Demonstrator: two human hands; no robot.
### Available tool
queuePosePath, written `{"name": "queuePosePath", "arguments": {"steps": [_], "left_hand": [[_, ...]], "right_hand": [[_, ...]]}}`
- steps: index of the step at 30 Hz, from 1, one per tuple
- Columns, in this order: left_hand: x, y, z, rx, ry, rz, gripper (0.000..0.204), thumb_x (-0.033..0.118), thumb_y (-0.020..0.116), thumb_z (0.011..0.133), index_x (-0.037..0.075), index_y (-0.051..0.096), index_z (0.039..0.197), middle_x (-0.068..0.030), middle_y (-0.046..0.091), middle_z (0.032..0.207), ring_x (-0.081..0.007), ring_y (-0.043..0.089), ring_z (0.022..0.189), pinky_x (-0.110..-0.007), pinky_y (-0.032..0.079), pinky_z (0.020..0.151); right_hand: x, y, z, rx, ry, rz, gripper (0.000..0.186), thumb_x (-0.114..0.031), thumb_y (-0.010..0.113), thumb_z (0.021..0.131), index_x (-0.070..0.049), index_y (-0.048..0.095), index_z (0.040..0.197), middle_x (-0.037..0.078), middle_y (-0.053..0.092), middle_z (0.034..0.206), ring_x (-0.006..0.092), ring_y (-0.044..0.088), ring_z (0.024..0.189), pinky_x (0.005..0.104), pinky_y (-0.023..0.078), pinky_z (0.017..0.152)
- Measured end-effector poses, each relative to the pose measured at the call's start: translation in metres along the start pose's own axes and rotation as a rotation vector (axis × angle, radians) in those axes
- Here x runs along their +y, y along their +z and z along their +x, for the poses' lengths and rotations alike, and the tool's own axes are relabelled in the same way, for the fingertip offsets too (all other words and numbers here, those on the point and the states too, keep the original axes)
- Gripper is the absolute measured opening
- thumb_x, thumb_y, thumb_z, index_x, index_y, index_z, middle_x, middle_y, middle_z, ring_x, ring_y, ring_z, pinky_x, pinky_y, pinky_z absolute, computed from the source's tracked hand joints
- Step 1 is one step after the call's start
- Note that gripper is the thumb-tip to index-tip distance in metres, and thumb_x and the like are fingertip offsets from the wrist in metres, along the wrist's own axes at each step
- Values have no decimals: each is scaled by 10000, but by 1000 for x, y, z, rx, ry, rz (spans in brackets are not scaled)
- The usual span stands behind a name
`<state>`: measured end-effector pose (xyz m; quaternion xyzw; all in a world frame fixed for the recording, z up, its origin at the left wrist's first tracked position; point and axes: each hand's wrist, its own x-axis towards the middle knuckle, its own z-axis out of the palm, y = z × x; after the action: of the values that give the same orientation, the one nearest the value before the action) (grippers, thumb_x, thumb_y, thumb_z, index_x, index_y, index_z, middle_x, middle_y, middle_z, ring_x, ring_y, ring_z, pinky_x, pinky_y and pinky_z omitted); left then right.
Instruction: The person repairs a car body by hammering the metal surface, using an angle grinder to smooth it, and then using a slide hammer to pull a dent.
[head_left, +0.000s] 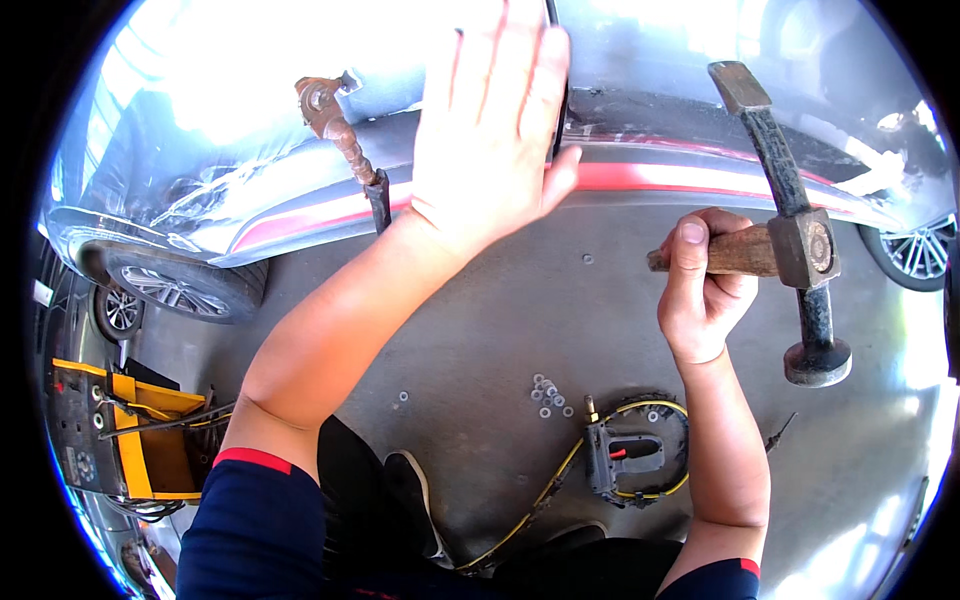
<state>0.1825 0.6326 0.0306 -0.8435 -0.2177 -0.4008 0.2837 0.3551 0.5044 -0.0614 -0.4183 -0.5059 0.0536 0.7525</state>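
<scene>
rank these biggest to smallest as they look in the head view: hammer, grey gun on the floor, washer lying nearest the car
1. Hammer, held in the right hand; being nearer the camera probably enlarges it.
2. Grey gun.
3. Washer, by far the smallest.

No legible text, numbers, labels or signs

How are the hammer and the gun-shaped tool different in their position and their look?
The hammer is gripped in the right hand, while the gun-shaped tool lies on the floor.
The hammer has a brown wooden handle and a long, dark two-ended head; the gun-shaped tool is dark grey with a small red part.
The hammer shows no cable; a yellow cable loops around the gun-shaped tool.
Both are hand tools.
</scene>
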Motion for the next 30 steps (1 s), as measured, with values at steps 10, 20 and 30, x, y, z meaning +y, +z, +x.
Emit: {"name": "queuePosePath", "arguments": {"steps": [10,20,30], "left_hand": [[-3,12,-104,-561,191,-136,1023,325,791,715,-26,343,1565,-254,278,1650,-432,211,1552,-560,173,1249],[5,14,-42,-147,90,29,1084,294,794,688,-15,279,1590,-336,168,1655,-548,169,1527,-643,139,1215],[-11,-24,-73,-344,18,-90,946,248,762,727,2,378,1556,-213,271,1667,-361,241,1558,-535,182,1253]], "right_hand": [[6,-6,-11,-71,-1,-11,86,-82,604,1032,-28,554,988,26,584,835,78,521,683,241,433,613],[10,-1,-17,-77,109,79,75,-55,676,991,-14,628,949,4,614,856,63,517,740,233,434,661],[9,4,-16,-265,15,-253,64,-55,625,1024,-22,582,1058,-16,572,873,60,493,745,215,423,674]]}}
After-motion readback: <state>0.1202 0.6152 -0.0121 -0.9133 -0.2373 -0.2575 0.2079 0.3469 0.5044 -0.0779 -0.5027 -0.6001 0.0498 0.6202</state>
